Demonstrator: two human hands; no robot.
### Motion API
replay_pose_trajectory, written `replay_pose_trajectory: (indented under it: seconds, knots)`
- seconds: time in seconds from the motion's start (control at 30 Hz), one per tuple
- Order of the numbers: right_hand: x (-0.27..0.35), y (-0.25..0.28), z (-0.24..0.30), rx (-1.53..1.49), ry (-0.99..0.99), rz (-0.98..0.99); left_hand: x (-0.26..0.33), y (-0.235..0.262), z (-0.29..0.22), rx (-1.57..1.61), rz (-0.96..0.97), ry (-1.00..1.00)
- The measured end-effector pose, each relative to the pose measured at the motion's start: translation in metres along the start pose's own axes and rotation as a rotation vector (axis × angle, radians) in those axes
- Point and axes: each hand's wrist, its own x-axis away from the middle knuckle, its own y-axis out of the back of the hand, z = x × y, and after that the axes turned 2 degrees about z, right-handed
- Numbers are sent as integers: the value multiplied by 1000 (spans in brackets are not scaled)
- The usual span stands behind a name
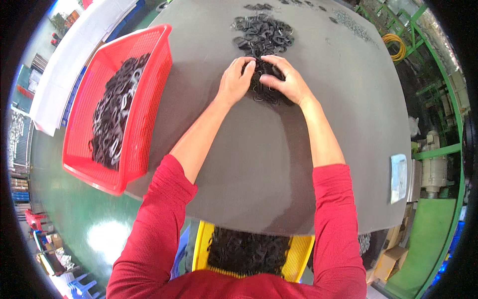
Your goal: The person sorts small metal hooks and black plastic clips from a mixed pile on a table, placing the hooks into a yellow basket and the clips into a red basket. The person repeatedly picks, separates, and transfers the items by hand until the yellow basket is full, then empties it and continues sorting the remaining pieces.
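Note:
Both my arms reach across a grey tabletop (234, 169) to a heap of small black loop-shaped parts (269, 92). On the heap's left side rests my left hand (236, 82), its fingers bent and the thumb near the index finger. My right hand (291, 83) curves over the right side with thumb and fingers apart. The two hands cup the dark parts between them, and neither visibly grips a single piece. Just beyond my fingertips spreads a second heap of black loop parts (264, 32), looser and flatter. Their exact kind is too small to tell.
A red plastic basket (162, 94) holding black parts stands at the left. Below the near table edge sits a yellow basket (201, 244) with more black parts. Small grey pieces (353, 25) lie far right. A pale packet (398, 177) rests by the right edge, near green machine framing (438, 151).

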Motion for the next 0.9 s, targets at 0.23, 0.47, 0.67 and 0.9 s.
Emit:
replay_pose_trajectory:
  seconds: [0.23,0.47,0.67,0.9]
  knots:
    - [116,-12,82,366,-120,-53,131,40,-74,328,-23,223]
    - [193,73,85,160,-532,-232,178,84,-84,-29,-80,134]
    - [223,105,102,367,-477,-328,195,83,-91,-379,-11,-20]
    - [216,7,138,536,-237,-182,201,77,-88,-383,-141,-139]
